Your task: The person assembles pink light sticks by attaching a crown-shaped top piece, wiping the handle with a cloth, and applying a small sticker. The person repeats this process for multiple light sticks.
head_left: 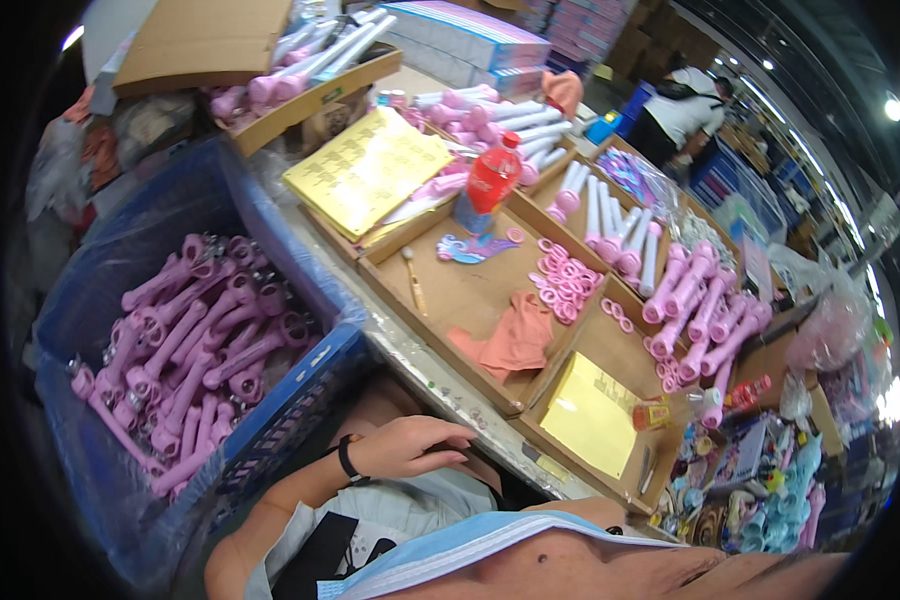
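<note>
My left hand (410,447), with a black band at the wrist, rests over my lap below the table edge. Its fingers are stretched out loosely and hold nothing that I can see. Close to it on the left stands a blue plastic basket (315,385) heaped with pink toy handles (185,335), several with metal parts at their ends. Across the table edge lies a shallow cardboard tray (380,275) holding an orange cloth (510,340), a small brush (414,283), pink plastic rings (567,282) and a purple-blue toy piece (475,247). My right hand is out of view.
A red-labelled drink bottle (490,180) stands upright among the trays, near yellow paper sheets (368,170). White-and-pink toy wands (620,225) and pink handles (710,300) fill the right side. Another bottle (678,408) lies tilted. Behind, another person (685,105) bends beside blue crates (735,180).
</note>
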